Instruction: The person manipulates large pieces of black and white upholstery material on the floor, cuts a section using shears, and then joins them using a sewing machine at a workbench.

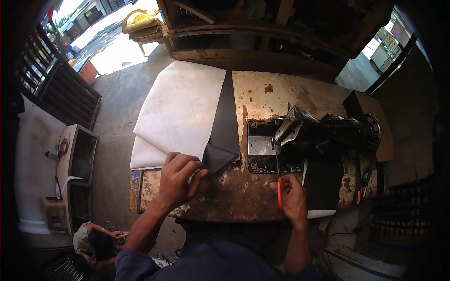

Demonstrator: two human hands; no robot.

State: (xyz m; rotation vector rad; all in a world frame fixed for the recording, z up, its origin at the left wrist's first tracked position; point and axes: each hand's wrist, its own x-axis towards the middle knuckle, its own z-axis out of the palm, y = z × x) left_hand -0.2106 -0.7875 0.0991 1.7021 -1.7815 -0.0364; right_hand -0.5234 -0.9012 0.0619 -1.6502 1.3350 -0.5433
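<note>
My left hand point(180, 175) lies at the near edge of a large folded sheet of material point(180, 103), white on one face and dark grey on the other. Its fingers are curled, and I cannot make out what is between them. Just right of these fingers a dark grey corner point(218, 157) is turned over. In my right hand point(294, 194) is a pair of scissors with red handles point(280, 192), blades pointing away from me toward the needle end of a black sewing machine point(323, 129). Beside that hand, a dark piece with white edges point(323, 185) hangs over the table's front.
The worn wooden table point(267, 84) has peeling paint. A green-handled tool point(365, 177) lies near its right end, by a brown board point(375, 112). Dark wooden shelving point(253, 58) stands behind. At lower left a person point(93, 243) sits low near a cabinet point(84, 154). A gold chair point(143, 28) stands far left.
</note>
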